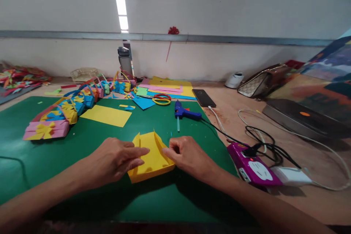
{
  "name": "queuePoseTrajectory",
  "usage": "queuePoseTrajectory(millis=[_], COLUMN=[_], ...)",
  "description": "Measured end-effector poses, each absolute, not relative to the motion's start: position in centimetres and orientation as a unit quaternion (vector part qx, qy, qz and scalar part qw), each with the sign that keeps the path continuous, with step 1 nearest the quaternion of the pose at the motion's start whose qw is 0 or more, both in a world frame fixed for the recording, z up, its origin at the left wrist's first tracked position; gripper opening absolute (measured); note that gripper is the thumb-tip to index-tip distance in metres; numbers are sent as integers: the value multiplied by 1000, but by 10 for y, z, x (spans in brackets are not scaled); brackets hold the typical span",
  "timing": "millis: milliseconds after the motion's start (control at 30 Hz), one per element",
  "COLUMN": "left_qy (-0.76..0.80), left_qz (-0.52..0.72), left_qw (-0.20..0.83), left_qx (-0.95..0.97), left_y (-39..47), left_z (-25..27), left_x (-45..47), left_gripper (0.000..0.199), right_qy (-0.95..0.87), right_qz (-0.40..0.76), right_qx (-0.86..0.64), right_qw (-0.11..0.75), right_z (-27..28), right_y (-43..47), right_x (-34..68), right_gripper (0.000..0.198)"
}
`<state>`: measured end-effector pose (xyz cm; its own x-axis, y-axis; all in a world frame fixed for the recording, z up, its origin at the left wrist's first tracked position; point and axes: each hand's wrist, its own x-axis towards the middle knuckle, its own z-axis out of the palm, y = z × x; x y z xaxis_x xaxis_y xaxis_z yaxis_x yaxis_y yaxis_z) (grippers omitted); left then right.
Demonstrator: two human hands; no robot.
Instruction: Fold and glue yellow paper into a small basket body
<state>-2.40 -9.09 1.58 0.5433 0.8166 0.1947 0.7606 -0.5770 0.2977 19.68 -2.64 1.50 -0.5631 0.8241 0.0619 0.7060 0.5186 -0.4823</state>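
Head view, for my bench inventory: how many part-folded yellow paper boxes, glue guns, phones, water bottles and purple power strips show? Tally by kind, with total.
Part-folded yellow paper box: 1
Glue gun: 1
Phone: 1
Water bottle: 1
Purple power strip: 1
Total: 5

You have a yellow paper box (152,158) between your left hand (116,159) and right hand (189,158) — shallow, open-topped, side walls folded up, pointed corners standing at its far end — over the green mat (109,201).
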Motion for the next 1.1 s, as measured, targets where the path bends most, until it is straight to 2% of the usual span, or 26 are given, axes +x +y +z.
queuePoseTrajectory(millis=[100,400,467,567,633,733,800,1000,1100], left_qy=[442,532,542,543,543,547,545,534,552], left_qz=[116,142,155,189,212,219,228,269,264], left_qw=[141,337,383,425,436,444,435,372,350], left_qx=[878,764,732,699,685,675,679,710,710], left_y=[-86,-73,-70,-68,-67,-68,-69,-73,-72], left_z=[12,-3,-6,-9,-10,-11,-11,-1,1], left_x=[-27,-26,-26,-26,-26,-26,-26,-31,-32], left_gripper=[36,42,35,28,26,26,31,63,64], right_qy=[-858,-866,-876,-882,-861,-830,-818,-805,-813], right_qz=[234,284,237,66,-85,-142,-151,-113,-93], right_qx=[-433,-370,-375,-439,-495,-537,-555,-581,-574], right_qw=[148,178,189,157,76,42,21,-30,-22], right_z=[11,7,10,17,22,25,24,17,13], right_y=[-28,-29,-22,-2,15,37,49,73,78], right_x=[196,201,204,208,209,206,205,213,218], right_gripper=[37,46,47,34,19,21,27,31,33])
